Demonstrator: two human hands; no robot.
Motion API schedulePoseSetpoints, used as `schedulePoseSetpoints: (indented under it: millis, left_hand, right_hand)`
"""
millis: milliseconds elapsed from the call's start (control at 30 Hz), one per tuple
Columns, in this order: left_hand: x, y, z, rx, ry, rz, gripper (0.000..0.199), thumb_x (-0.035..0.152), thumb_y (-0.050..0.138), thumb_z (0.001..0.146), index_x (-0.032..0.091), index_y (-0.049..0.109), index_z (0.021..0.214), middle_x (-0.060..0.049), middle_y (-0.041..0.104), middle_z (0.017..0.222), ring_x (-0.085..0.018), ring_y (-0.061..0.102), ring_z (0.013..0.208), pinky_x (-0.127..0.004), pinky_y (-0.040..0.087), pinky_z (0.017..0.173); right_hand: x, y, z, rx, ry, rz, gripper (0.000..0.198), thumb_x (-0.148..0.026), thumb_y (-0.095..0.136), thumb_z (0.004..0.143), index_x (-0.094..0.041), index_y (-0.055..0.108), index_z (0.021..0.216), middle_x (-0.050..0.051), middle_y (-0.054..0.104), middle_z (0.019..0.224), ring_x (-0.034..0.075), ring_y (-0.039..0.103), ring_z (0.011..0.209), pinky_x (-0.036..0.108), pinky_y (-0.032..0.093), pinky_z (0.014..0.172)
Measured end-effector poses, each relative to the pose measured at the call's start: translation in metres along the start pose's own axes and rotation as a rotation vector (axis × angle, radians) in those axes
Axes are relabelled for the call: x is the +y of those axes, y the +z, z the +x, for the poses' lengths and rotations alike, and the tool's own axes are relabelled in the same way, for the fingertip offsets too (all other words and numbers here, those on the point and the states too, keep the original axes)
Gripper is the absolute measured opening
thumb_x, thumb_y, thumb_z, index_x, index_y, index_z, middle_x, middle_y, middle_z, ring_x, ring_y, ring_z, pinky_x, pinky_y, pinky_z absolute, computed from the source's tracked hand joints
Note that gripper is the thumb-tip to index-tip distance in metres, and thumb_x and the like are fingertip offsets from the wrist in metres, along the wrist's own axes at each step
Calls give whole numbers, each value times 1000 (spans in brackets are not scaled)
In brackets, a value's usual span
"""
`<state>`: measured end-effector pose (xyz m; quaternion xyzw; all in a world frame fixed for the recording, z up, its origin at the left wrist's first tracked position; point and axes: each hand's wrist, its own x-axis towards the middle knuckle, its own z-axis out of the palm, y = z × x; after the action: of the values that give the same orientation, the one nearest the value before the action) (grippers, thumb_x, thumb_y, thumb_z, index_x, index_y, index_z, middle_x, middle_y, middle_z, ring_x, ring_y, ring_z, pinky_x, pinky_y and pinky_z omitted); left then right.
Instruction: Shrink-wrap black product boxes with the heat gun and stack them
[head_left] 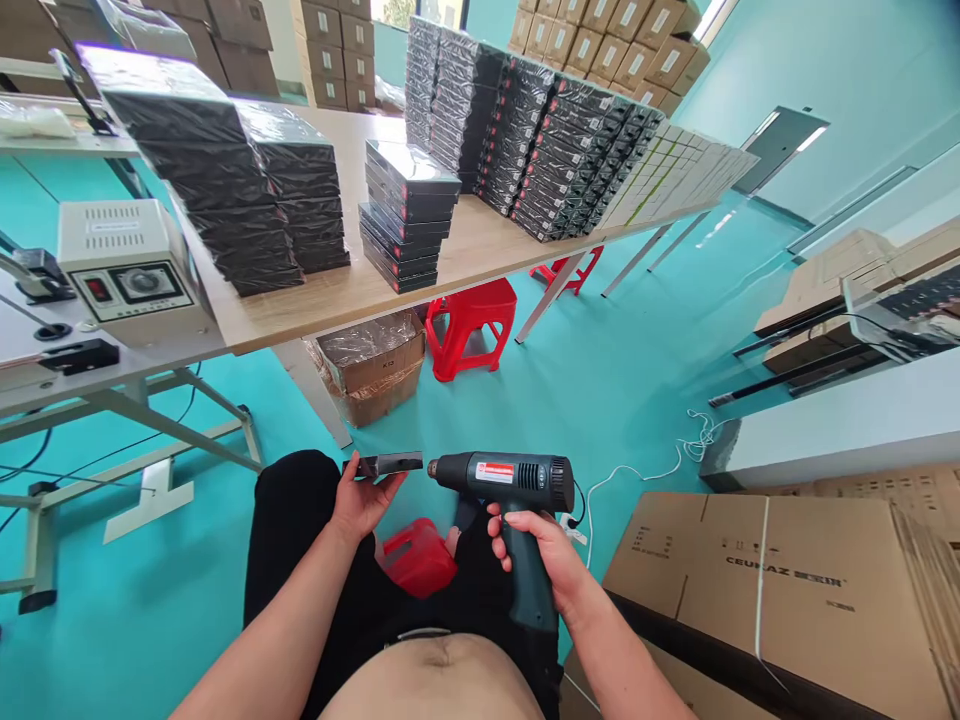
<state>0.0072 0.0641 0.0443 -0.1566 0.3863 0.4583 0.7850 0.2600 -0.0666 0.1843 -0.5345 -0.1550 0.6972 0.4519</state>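
My left hand (366, 500) grips a flat black box (390, 463) from below, its narrow side facing me. Wrapped round the handle of a dark heat gun (502, 480) are the fingers of my right hand (544, 550). The heat gun's nozzle points left at the end of the box, with a small gap between them. Beyond my hands, a short stack of similar black boxes (405, 235) stands near the table's edge. To its left are taller stacks of film-wrapped black boxes (225, 190).
Long rows of stacked boxes (555, 150) fill the wooden table (322, 315) further back. Below it are a red stool (472, 320) and a carton (382, 365). A control unit (127, 265) stands at left. Large cartons (750, 570) and a white cable (637, 470) lie at right.
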Motion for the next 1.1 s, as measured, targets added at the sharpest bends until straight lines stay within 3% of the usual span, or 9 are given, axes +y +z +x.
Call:
schedulePoseSetpoints:
  millis: [100, 300, 433, 567, 1100]
  left_hand:
    - [-1, -4, 5, -126, -11, 5, 36, 43, 59, 82, 15, 51, 102, -17, 59, 110, -35, 60, 107, -49, 57, 80]
    - [1, -14, 9, -156, 33, 98, 29, 27, 57, 76, 14, 56, 102, -14, 66, 99, -31, 66, 91, -49, 57, 77]
    - [0, -17, 12, -91, 59, 213, 39, 14, 52, 60, 13, 60, 98, -12, 68, 85, -30, 68, 73, -51, 56, 66]
    - [-2, -18, 17, -41, 82, 221, 45, 13, 47, 50, 13, 60, 93, -10, 67, 77, -30, 67, 68, -54, 55, 64]
    - [-5, -19, 23, 47, 112, 205, 29, 9, 46, 46, 16, 56, 72, -5, 60, 61, -23, 62, 54, -36, 53, 50]
  right_hand:
    - [3, 1, -1, -4, -9, 33, 30, -29, 61, 76, -11, 65, 100, 6, 66, 80, 13, 60, 61, 22, 46, 49]
    - [2, 1, 1, -5, -13, 46, 31, -30, 62, 75, -12, 65, 99, 7, 66, 80, 13, 59, 61, 23, 46, 50]
    - [2, -7, -4, 6, 1, 35, 32, -31, 62, 75, -13, 65, 101, 7, 66, 82, 14, 59, 62, 23, 46, 50]
    - [3, -11, -12, 17, 12, 18, 31, -30, 61, 75, -13, 65, 100, 7, 66, 81, 14, 59, 61, 23, 46, 50]
    - [4, 0, -24, -97, 27, -91, 32, -29, 62, 73, -11, 65, 99, 8, 66, 81, 14, 59, 58, 27, 46, 51]
